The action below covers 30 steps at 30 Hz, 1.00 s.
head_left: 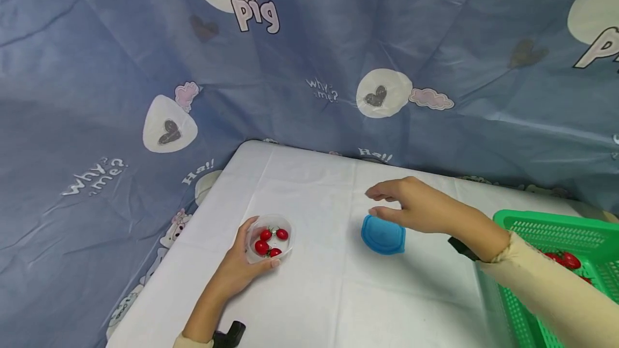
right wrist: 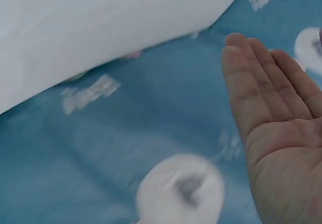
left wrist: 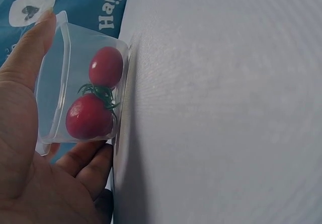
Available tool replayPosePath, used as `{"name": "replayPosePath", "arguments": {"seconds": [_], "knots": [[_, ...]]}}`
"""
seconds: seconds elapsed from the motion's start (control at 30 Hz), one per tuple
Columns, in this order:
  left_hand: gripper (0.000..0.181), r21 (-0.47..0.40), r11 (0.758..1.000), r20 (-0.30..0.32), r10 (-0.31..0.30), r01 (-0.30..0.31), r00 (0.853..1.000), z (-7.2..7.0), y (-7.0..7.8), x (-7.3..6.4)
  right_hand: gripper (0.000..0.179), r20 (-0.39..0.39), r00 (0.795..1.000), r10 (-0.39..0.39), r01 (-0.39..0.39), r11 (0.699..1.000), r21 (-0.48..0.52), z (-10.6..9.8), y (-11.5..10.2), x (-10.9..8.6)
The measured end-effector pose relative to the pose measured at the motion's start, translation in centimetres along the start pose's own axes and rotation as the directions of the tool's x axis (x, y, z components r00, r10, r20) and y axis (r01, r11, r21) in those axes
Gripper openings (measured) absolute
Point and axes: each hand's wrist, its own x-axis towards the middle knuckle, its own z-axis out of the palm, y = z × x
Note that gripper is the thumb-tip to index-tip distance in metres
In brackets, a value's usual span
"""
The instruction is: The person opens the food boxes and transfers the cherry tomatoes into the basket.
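On the white tabletop, my left hand (head_left: 237,270) grips a clear plastic tub (head_left: 251,254) from its left side, thumb on the near wall and fingers around the far one. Several red cherry tomatoes (head_left: 261,247) with green stems lie inside it; two tomatoes (left wrist: 90,116) show through the wall in the left wrist view. My right hand (head_left: 411,205) hovers over the table with nothing in it, its fingers nearly straight and thumb apart. Below and partly behind that hand lies a blue lid (head_left: 383,236) with a small tab.
A green plastic basket (head_left: 556,220) stands at the right table edge, with red tomatoes (head_left: 570,260) inside, partly covered by my right sleeve (head_left: 546,283). A blue printed cloth (head_left: 300,58) hangs behind and to the left of the white-covered table (head_left: 309,305).
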Motion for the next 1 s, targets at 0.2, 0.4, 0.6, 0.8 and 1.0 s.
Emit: {"name": "replayPosePath", "arguments": {"seconds": [0.2,0.4,0.6,0.8,1.0], "knots": [[0.112,0.002,1.000,-0.002,-0.006,0.006,1.000,0.0,0.0,-0.2,0.046,0.091,0.987,-0.135,0.132,0.991,0.030,3.5,-2.2,5.0],[0.110,0.010,1.000,-0.007,-0.002,0.002,1.000,0.1,0.3,0.0,0.053,0.196,0.961,-0.194,0.183,0.980,0.073,7.1,-3.6,8.7],[0.110,0.003,1.000,0.005,0.003,-0.003,1.000,-0.1,0.4,-0.1,0.040,0.204,0.936,-0.286,0.281,0.958,0.057,10.6,-5.6,11.5],[0.115,-0.005,1.000,0.013,-0.013,0.013,1.000,-0.2,0.4,-0.1,0.039,0.155,0.943,-0.293,0.300,0.954,-0.021,13.7,-7.2,13.8],[0.115,-0.036,0.999,0.016,0.017,-0.017,1.000,-0.2,0.5,-0.2,0.055,0.256,0.943,-0.212,0.230,0.972,-0.041,15.5,-8.3,15.2]]}}
